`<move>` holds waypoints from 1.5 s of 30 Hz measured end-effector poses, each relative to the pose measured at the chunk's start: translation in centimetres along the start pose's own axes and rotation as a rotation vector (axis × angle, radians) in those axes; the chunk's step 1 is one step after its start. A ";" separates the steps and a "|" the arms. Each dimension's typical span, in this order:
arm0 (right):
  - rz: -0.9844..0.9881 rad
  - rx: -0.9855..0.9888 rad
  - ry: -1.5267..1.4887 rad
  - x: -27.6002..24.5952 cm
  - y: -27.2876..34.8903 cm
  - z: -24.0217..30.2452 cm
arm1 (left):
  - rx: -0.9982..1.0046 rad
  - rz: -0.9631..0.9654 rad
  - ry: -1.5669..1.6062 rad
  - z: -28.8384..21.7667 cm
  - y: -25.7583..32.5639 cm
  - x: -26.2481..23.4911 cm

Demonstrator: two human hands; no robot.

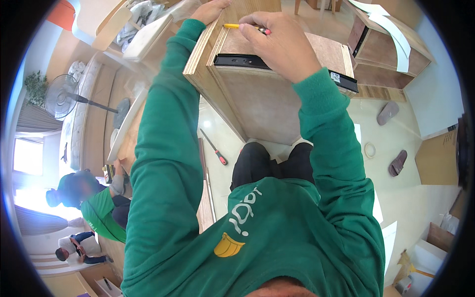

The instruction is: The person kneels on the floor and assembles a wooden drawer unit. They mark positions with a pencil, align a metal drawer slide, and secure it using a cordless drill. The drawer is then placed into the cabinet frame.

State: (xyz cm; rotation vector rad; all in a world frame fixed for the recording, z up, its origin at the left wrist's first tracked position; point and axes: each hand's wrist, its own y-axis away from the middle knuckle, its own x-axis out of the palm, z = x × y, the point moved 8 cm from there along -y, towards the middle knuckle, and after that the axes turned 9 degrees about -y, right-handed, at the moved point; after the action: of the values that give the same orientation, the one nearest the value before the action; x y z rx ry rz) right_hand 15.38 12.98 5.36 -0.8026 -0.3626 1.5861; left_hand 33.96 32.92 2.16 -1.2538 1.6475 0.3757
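Right hand [277, 42] pinches a light, stiff pencil [237, 25] mid-shaft at 12 o'clock; left hand [210, 11] lies flat, steadying the plywood cabinet [262, 99].

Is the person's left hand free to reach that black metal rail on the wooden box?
Probably yes. The left hand rests open on the wooden box, holding nothing, and the black rail lies uncovered close by; only the right hand, holding a pencil, hovers near it.
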 end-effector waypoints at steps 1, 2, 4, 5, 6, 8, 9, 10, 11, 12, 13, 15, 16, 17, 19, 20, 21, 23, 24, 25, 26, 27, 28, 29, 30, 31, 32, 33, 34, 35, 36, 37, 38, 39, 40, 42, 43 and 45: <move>-0.003 -0.002 0.006 0.2 -0.3 -0.1 | 0.004 -0.001 0.000 0.0 0.0 -0.1; -0.008 -0.005 0.013 0.2 -0.4 -0.2 | 0.008 0.001 0.002 0.0 -0.2 0.0; 0.065 0.059 0.018 0.3 -0.4 0.0 | 0.020 0.001 0.007 -0.2 -0.3 0.1; 0.102 0.091 0.018 0.3 -0.2 0.3 | 0.021 0.000 0.007 -0.2 -0.3 0.0; 0.124 0.043 -0.019 0.1 0.6 1.3 | 0.021 0.000 0.005 -0.2 -0.2 0.1; 0.177 -0.061 -0.094 -0.1 2.5 3.5 | 0.019 -0.008 0.005 -0.1 0.0 0.0; 0.101 -0.038 -0.133 -0.9 2.7 3.6 | 0.021 -0.014 0.002 0.0 0.0 -0.1; 0.022 -0.010 -0.169 -1.7 3.1 3.7 | 0.026 -0.011 0.007 -0.1 -0.2 0.0; -0.057 0.018 -0.206 -2.4 3.3 3.6 | 0.029 -0.014 0.009 -0.2 -0.3 0.0; -0.049 0.012 -0.178 -2.2 2.8 3.1 | 0.030 -0.016 0.011 -0.1 -0.2 0.0; -0.045 0.007 -0.151 -2.0 1.8 2.4 | 0.034 -0.016 0.009 -0.1 -0.2 -0.1; -0.024 0.003 -0.093 -1.8 0.0 1.7 | 0.045 -0.019 0.009 -0.8 -0.6 -0.2; 0.000 0.013 -0.068 -1.1 -0.8 1.6 | 0.053 -0.019 0.013 -1.1 -0.5 -0.1; 0.024 0.023 -0.041 -0.8 -1.2 1.6 | 0.060 -0.021 0.018 -1.5 -0.7 0.0; 0.029 -0.003 -0.065 -1.1 -1.2 1.9 | 0.093 -0.020 0.035 -2.5 -1.5 0.9; 0.054 -0.024 -0.133 -0.3 -1.2 3.5 | 0.058 -0.025 0.009 -1.9 0.3 -0.4; 0.132 0.109 -0.109 0.7 -1.1 4.6 | 0.029 -0.029 -0.026 -1.5 2.0 -1.9; 0.178 0.271 0.016 0.5 -0.1 5.9 | 0.077 -0.030 0.031 -1.9 0.5 0.6; 0.177 0.267 0.013 0.5 0.5 6.5 | 0.086 -0.034 0.030 -2.2 0.6 0.6; 0.107 0.118 -0.064 0.5 2.1 6.1 | 0.099 -0.035 0.031 -2.9 0.4 0.5; 0.045 -0.033 -0.149 0.4 3.0 6.7 | 0.098 -0.040 0.030 -3.0 0.5 0.3; 0.045 -0.031 -0.117 0.4 3.6 6.8 | 0.100 -0.041 0.030 -3.2 0.5 0.3; 0.051 -0.029 -0.094 0.9 4.4 7.5 | 0.092 -0.045 0.023 -2.8 0.9 0.2; 0.050 -0.028 -0.056 1.1 4.9 8.1 | 0.096 -0.046 0.029 -2.9 0.7 0.4; -0.094 -0.098 -0.123 1.3 5.8 8.5 | 0.099 -0.047 0.035 -2.9 0.6 0.6; -0.010 -0.076 -0.130 2.2 6.9 8.0 | 0.098 -0.054 0.035 -3.0 0.7 0.5; 0.073 -0.052 -0.133 2.9 8.3 7.5 | 0.100 -0.052 0.043 -3.0 0.6 0.7; 0.155 -0.026 -0.136 3.7 9.6 7.1 | 0.112 -0.046 0.049 -3.1 0.3 0.9; 0.073 -0.104 -0.200 3.8 10.7 8.4 | 0.063 -0.055 0.008 -2.5 2.3 -1.2; -0.038 -0.151 -0.169 3.1 11.7 8.0 | 0.093 -0.046 0.037 -2.7 1.1 0.1; -0.146 -0.201 -0.137 2.3 12.4 7.6 | 0.121 -0.039 0.067 -3.0 -0.1 1.4; -0.195 -0.193 -0.153 1.8 12.5 7.7 | 0.107 -0.039 0.055 -2.9 0.4 0.7; -0.244 -0.184 -0.169 1.0 12.3 7.9 | 0.095 -0.042 0.041 -2.8 1.3 0.1; -0.293 -0.174 -0.186 0.5 12.2 8.0 | 0.082 -0.045 0.028 -2.8 1.8 -0.5; -0.316 -0.155 -0.249 0.5 11.5 7.6 | 0.080 -0.045 0.019 -2.8 1.9 -0.8; -0.382 -0.195 -0.158 -0.4 9.4 6.6 | 0.132 -0.035 0.076 -3.5 -0.5 1.7; -0.404 -0.217 -0.142 -0.8 8.3 6.6 | 0.137 -0.034 0.083 -3.4 -0.7 2.0; -0.288 -0.173 -0.083 -0.2 4.7 6.7 | 0.082 -0.041 0.033 -2.1 1.7 -0.5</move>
State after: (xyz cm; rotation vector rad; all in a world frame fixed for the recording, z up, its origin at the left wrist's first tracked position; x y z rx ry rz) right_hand 7.39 13.31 7.11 -0.7783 -0.6538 1.3323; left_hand 31.42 32.41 3.02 -1.2362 1.6456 0.2613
